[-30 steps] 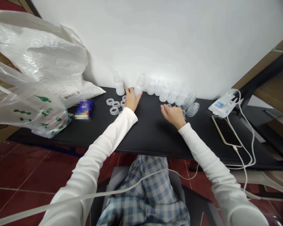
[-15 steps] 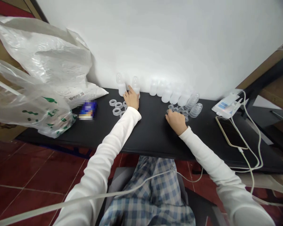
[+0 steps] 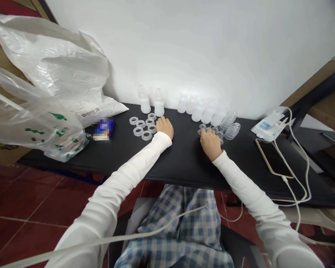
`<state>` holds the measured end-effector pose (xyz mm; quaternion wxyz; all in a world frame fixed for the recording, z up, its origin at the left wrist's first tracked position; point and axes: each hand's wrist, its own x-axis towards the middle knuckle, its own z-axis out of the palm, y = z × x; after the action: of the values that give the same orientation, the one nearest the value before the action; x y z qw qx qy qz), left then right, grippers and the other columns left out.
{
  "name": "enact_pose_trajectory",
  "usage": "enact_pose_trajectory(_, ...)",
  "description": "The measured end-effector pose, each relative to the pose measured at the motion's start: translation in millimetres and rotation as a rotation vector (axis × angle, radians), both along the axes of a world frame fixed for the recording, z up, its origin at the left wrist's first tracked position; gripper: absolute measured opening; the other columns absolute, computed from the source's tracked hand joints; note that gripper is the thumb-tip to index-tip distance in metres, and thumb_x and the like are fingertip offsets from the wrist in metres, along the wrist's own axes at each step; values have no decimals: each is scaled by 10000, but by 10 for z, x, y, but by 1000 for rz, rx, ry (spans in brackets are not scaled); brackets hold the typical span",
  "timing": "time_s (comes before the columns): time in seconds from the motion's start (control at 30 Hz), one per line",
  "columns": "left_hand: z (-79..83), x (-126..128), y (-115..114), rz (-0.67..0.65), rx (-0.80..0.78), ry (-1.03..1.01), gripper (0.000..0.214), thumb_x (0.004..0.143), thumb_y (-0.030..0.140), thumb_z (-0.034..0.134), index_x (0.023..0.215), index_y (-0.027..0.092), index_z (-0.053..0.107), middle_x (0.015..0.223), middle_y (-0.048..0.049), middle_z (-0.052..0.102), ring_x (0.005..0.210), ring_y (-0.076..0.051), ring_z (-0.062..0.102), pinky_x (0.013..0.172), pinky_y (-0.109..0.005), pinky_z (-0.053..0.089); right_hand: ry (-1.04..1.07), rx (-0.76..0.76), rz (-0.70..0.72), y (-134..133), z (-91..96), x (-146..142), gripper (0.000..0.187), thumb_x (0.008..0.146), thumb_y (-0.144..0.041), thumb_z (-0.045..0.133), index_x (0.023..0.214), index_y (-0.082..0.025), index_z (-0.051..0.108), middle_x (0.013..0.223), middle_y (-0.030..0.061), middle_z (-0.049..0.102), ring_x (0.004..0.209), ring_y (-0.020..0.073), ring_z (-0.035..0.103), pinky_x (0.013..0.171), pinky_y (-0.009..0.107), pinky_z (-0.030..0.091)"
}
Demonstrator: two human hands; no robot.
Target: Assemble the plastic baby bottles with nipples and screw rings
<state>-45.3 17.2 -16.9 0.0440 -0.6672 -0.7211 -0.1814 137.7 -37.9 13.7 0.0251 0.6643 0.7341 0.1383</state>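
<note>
My left hand (image 3: 165, 127) lies on the table, palm down with fingers stretched out, just right of several clear screw rings (image 3: 146, 135). Behind it stand two baby bottles (image 3: 159, 107) with clear domed caps on them. Bent over a group of small clear bottle nipples (image 3: 214, 130) is my right hand (image 3: 210, 144). Its fingers are slightly apart, their tips among the nipples; nothing held shows. Several frosted bottle bodies (image 3: 197, 112) without tops stand behind these nipples, and stacked clear domed caps (image 3: 232, 131) lean to their right.
Plastic bags (image 3: 64, 78) bulge over the left end of the black table (image 3: 181, 160), beside a small blue packet (image 3: 104, 128). At right lie a phone (image 3: 273, 157), a white box (image 3: 269, 124) and looping white cables (image 3: 304, 163). A white wall rises behind.
My left hand has come off the right capped bottle and moved toward me, down beside the rings. That bottle now stands free. My right hand stays at the nipples, its fingers shifted slightly.
</note>
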Motion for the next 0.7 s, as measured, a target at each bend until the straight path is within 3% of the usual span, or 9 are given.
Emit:
enact_pose_trajectory(0.1, -35, 21, 54, -123, 7, -52, 330, 930, 157, 478, 1226, 66, 591, 1354, -273, 573, 1224, -395, 570, 1034, -525, 420, 24, 19, 31, 30, -4, 16, 267, 961, -74, 412, 1148, -96, 602, 1150, 220, 642, 1001, 273, 624, 663, 306, 385)
enact_pose_trajectory(0.2, -69, 35, 107, -345, -4, -125, 362, 905, 104, 491, 1249, 148, 596, 1327, -197, 610, 1227, -358, 566, 1040, -499, 436, 87, 82, 68, 55, 17, 4, 273, 972, -109, 388, 1135, -118, 608, 1083, 186, 660, 925, 257, 624, 645, 312, 350)
enact_pose_trajectory(0.27, -103, 55, 121, -398, 7, -177, 409, 888, 72, 492, 1265, 194, 595, 1363, -160, 602, 1285, -346, 523, 1053, -486, 442, 183, 164, 113, 64, 26, -22, 265, 987, -159, 382, 1133, -132, 601, 1015, 156, 672, 887, 246, 621, 662, 312, 355)
enact_pose_trajectory(0.43, -176, 53, 176, -198, 26, -358, 415, 884, 169, 613, 1294, 175, 547, 1426, -198, 532, 1298, -357, 529, 1081, -504, 442, 584, 283, 342, 107, -113, -109, 317, 1047, -337, 335, 1172, -162, 568, 931, 102, 657, 849, 218, 622, 771, 307, 457)
enact_pose_trajectory(0.57, -169, -43, 301, -195, 39, -664, 356, 870, 134, 661, 1194, 135, 516, 1220, -182, 661, 1167, -266, 641, 1070, -415, 463, 867, 211, 401, 263, -352, -143, 320, 1052, -401, 335, 1197, -177, 512, 936, 70, 637, 823, 191, 630, 788, 308, 505)
enact_pose_trajectory(0.7, -130, -60, 385, -152, -26, -1125, 260, 917, 287, 691, 1050, 178, 497, 946, -81, 724, 889, -174, 714, 902, -319, 540, 1004, 228, 379, 469, -458, -171, 285, 1045, -401, 359, 1175, -183, 489, 964, 77, 657, 859, 191, 649, 832, 323, 512)
